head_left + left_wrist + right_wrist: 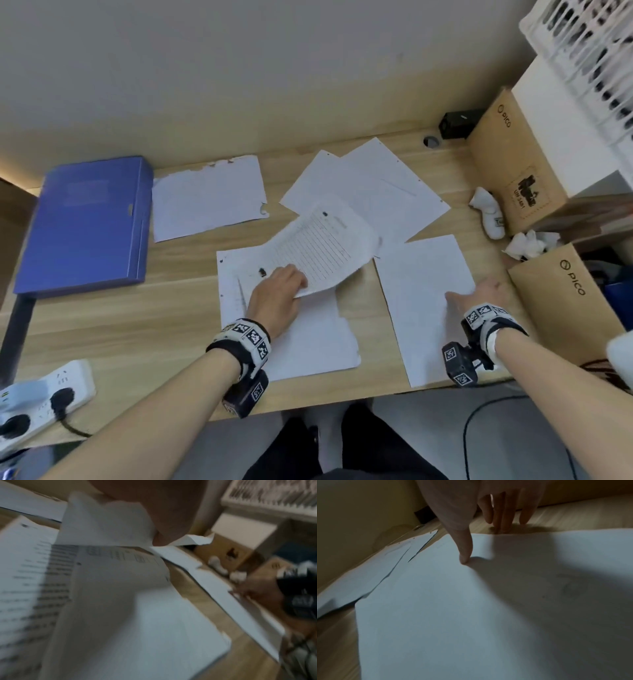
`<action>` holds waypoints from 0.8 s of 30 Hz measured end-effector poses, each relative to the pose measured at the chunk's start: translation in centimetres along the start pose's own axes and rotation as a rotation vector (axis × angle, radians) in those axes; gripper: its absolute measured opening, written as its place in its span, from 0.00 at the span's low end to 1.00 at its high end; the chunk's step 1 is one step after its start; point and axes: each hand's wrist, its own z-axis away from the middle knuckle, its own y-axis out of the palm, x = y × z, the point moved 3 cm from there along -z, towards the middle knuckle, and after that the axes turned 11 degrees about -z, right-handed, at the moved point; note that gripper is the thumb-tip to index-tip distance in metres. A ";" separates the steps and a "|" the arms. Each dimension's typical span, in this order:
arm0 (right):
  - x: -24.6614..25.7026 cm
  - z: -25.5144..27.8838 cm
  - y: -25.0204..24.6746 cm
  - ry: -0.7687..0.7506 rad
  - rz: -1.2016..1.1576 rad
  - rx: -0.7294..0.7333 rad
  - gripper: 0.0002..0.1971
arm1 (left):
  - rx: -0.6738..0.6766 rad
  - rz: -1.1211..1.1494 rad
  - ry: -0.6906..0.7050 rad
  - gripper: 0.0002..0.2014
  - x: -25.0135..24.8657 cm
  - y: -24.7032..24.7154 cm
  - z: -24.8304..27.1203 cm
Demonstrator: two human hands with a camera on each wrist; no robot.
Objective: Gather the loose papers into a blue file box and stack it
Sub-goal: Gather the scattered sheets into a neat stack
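Right now I see my left hand [278, 295] at the frame's centre pinching a printed sheet [320, 251] by its near edge, the page curling up off a larger sheet [308, 342] lying flat on the desk [171, 274]. My right hand [486, 294], at the right of the frame, has its fingers straight: the thumb [465, 555] presses on a blank sheet [424, 301] while the other fingers touch the wood just past the paper's edge. More loose papers [370, 186] lie fanned out at upper centre, and a torn-edged one [207, 197] sits just beside the blue file box [87, 224], which lies closed and flat at the left.
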 end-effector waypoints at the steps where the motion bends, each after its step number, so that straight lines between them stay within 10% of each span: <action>1: -0.4 -0.6 0.0 0.031 -0.017 0.032 0.45 | 0.048 -0.028 0.032 0.13 -0.9 0.9 0.2; 8: 1.1 0.7 -2.2 0.011 -0.213 0.197 0.09 | 0.274 -0.111 -0.057 0.13 -2.4 4.2 1.3; 18: 7.6 5.4 -2.1 -0.353 -0.766 0.049 0.15 | 0.429 -0.091 -0.147 0.20 -3.4 2.2 -0.3; 24: 13.0 10.1 1.7 -0.444 -0.572 0.339 0.10 | 0.644 0.123 -0.239 0.23 -2.5 3.9 -0.9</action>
